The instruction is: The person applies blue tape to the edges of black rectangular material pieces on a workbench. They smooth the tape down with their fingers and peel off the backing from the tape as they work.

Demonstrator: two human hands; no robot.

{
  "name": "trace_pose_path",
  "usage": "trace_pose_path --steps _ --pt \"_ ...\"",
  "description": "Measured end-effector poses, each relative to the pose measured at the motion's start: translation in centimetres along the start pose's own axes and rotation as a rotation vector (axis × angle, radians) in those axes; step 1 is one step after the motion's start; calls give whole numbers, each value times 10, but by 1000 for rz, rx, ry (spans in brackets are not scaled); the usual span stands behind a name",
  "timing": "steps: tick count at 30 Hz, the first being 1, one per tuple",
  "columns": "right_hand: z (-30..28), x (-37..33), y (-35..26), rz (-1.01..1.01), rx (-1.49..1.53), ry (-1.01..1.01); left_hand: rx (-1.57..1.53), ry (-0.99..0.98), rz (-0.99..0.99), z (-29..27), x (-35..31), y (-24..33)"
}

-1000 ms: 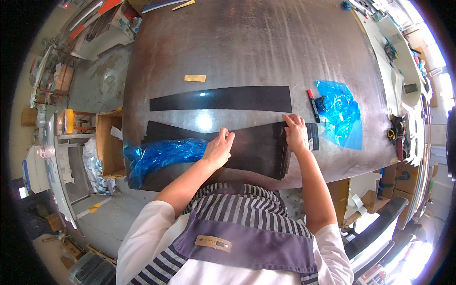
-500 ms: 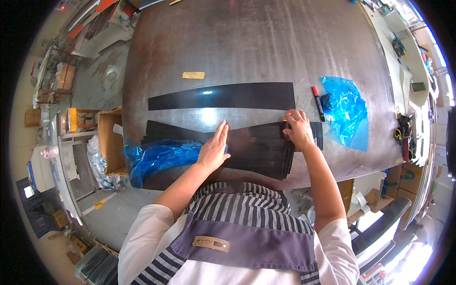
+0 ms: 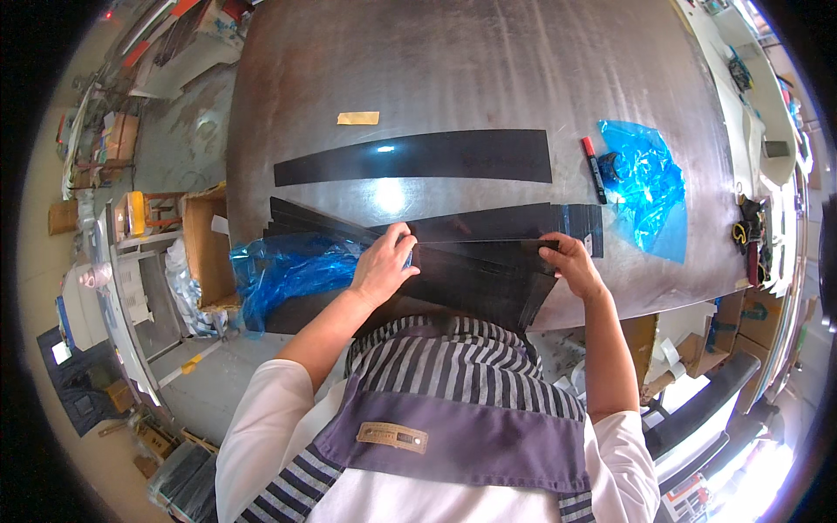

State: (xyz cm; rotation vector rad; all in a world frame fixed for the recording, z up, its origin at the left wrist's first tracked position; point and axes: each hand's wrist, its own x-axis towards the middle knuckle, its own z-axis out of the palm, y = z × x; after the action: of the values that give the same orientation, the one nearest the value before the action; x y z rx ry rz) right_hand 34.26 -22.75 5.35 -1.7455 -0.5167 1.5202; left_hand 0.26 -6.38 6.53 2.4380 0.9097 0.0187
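Close to my body, several long black strips [image 3: 506, 292] lie fanned out over one another on the dark table. My right hand [image 3: 574, 264] pinches the right end of one black strip [image 3: 484, 247] between thumb and fingers. Around the same strip, nearer its middle, my left hand [image 3: 384, 261] has its fingers curled. The strip's edge looks lifted off the pile. Crumpled blue plastic film [image 3: 292, 277] covers the strips' left part and reaches my left hand. Beyond the pile, a single black strip [image 3: 418, 159] lies flat by itself.
A black marker with a red cap [image 3: 593, 170] and more blue film [image 3: 649, 192] lie to the right. A piece of tan tape [image 3: 357, 118] is farther back. Beside the table's left edge stands an open cardboard box [image 3: 207, 253]; scissors [image 3: 741, 233] sit at the far right.
My hands have gone from resting flat on the pile to gripping one strip and raising its edge. The right hand came nearer my body and slightly right.
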Motion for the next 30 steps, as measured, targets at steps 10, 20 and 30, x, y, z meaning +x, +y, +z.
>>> trace_pose_path --steps 10,20,30 --pt "22 -57 97 -43 243 73 193 -442 -91 -41 -21 -26" --pt "74 -103 68 -186 156 196 114 -116 -79 -54 -77 -9" --pt "72 -78 91 -377 -162 233 402 109 -83 -34 -104 -21"
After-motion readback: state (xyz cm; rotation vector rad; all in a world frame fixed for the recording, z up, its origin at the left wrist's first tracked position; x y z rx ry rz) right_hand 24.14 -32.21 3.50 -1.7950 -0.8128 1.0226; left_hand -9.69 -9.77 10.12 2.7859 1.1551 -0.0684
